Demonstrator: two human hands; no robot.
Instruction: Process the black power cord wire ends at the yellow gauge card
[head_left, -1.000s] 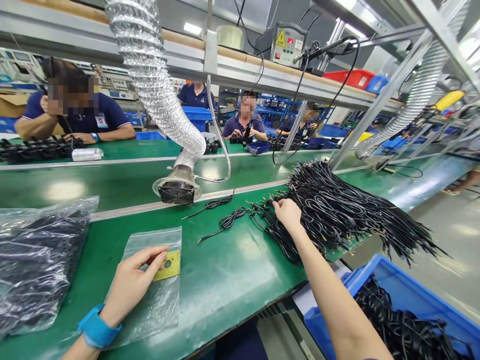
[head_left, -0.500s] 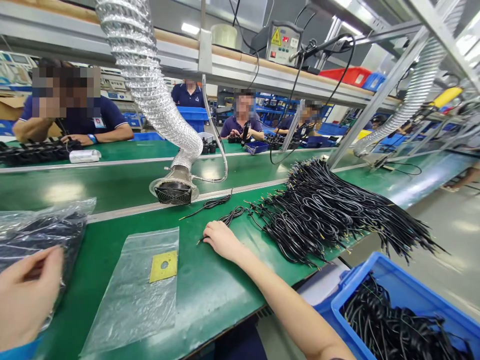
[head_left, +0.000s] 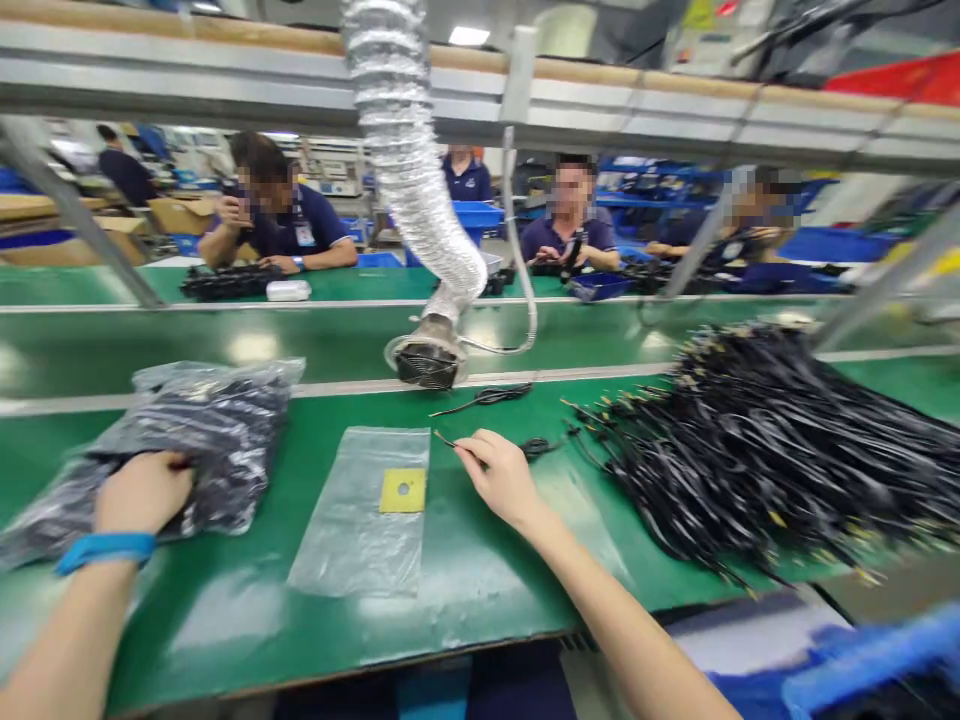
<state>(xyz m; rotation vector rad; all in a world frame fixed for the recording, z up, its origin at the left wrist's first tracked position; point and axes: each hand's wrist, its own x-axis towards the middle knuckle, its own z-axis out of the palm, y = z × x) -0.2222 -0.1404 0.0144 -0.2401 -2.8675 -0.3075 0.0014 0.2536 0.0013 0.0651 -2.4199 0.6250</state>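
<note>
My left hand [head_left: 142,490], with a blue wristband, rests closed on a filled clear plastic bag of black cables [head_left: 187,440] at the left of the green bench. My right hand [head_left: 501,475] pinches the end of a thin black cable [head_left: 525,448] lying on the bench, just right of a flat empty clear bag [head_left: 352,520] that bears a yellow label [head_left: 403,490]. Another loose cable [head_left: 487,397] lies a little farther back. A large heap of black cables [head_left: 765,450] fills the right of the bench.
A silver flexible duct with a fan mouth [head_left: 424,362] hangs down over the belt behind the cables. Several co-workers in dark blue shirts sit across the green conveyor [head_left: 300,345]. A blue bin [head_left: 862,665] shows blurred at the lower right.
The view has swung left. My left hand moved from the lower left onto the filled bag. My right hand shifted from the heap toward the loose cable and pinched its end.
</note>
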